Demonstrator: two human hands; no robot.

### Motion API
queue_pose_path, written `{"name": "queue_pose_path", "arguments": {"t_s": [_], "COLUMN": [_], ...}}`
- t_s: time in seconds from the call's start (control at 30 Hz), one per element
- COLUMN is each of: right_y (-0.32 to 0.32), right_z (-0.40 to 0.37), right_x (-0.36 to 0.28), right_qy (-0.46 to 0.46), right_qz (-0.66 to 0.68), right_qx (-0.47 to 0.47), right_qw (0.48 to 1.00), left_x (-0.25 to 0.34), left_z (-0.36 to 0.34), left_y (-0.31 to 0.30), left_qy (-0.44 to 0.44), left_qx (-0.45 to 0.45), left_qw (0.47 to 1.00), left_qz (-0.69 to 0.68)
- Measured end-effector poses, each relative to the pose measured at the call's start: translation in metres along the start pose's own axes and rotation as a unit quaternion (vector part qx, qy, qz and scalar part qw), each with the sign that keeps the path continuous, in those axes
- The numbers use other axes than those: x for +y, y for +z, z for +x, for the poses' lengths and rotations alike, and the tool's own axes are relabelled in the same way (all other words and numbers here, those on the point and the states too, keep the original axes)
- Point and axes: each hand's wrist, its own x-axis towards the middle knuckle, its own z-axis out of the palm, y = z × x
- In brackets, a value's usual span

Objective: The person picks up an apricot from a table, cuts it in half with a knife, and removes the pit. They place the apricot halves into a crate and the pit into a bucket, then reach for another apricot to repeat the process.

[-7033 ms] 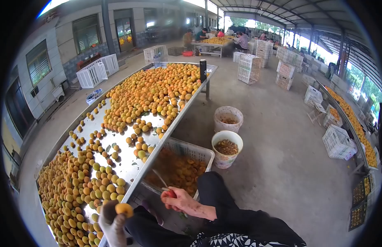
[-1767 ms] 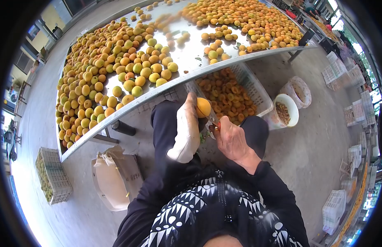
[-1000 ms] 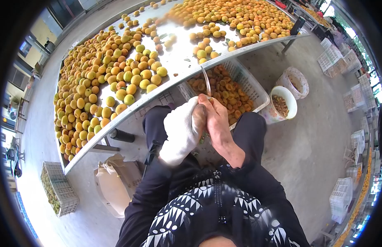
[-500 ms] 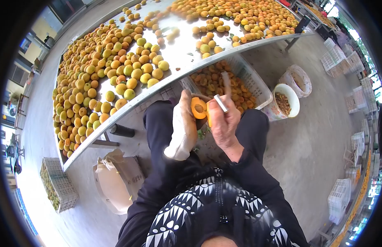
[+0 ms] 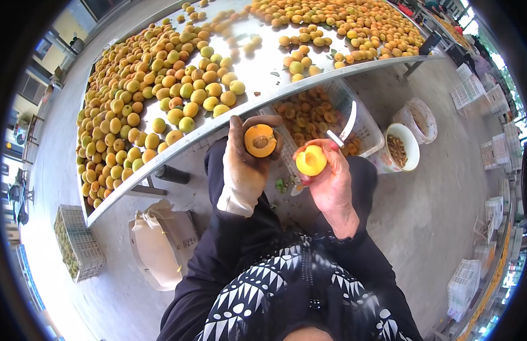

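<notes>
My left hand (image 5: 241,173), in a stained white glove, cups an apricot half (image 5: 258,143) with its brown pit still sitting in the flesh. Bare, my right hand (image 5: 334,184) holds the other apricot half (image 5: 310,161), whose hollow faces up without a pit. The same hand grips a small curved knife (image 5: 350,122); its blade points up and away, and the fingers mostly hide the handle. The two halves are apart, side by side above my lap. Behind them, under the table edge, a white plastic crate (image 5: 366,122) contains many apricot halves.
Whole apricots (image 5: 155,79) are spread over a metal table (image 5: 258,71) in front of me. Right of the crate stand a bucket of pits (image 5: 410,153) and another bucket (image 5: 425,122). A cardboard box (image 5: 155,250) and a crate of green fruit (image 5: 84,250) are at left.
The apricot's halves, close together before, have moved apart, one in each hand. My right hand has turned palm up, and the knife blade now points up and right.
</notes>
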Motion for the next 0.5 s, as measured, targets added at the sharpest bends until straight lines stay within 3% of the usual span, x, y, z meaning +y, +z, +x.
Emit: {"name": "queue_pose_path", "arguments": {"t_s": [0.07,0.17,0.3,0.37,0.47,0.5], "right_y": [-0.007,-0.010,-0.002,0.001,0.002,0.002], "right_z": [-0.003,-0.005,-0.006,-0.005,-0.005,-0.004], "right_x": [0.004,0.000,-0.004,-0.004,-0.005,-0.005], "right_qy": [0.013,0.025,0.018,0.021,-0.012,-0.026], "right_qz": [-0.011,0.006,-0.030,-0.042,-0.063,-0.071], "right_qx": [0.044,0.033,0.025,0.017,-0.004,0.009], "right_qw": [0.999,0.999,0.999,0.999,0.998,0.997], "left_x": [0.001,-0.003,0.001,0.008,0.007,0.008], "left_z": [-0.001,-0.003,-0.011,-0.020,-0.012,-0.014], "left_y": [0.002,0.001,0.011,0.015,-0.001,-0.001], "left_qy": [0.021,0.063,0.081,0.192,0.133,0.151], "left_qx": [0.018,0.042,0.066,-0.022,-0.020,-0.028], "left_qw": [0.999,0.987,0.983,0.946,0.960,0.955], "left_qz": [0.047,0.145,0.151,0.260,0.244,0.254]}}
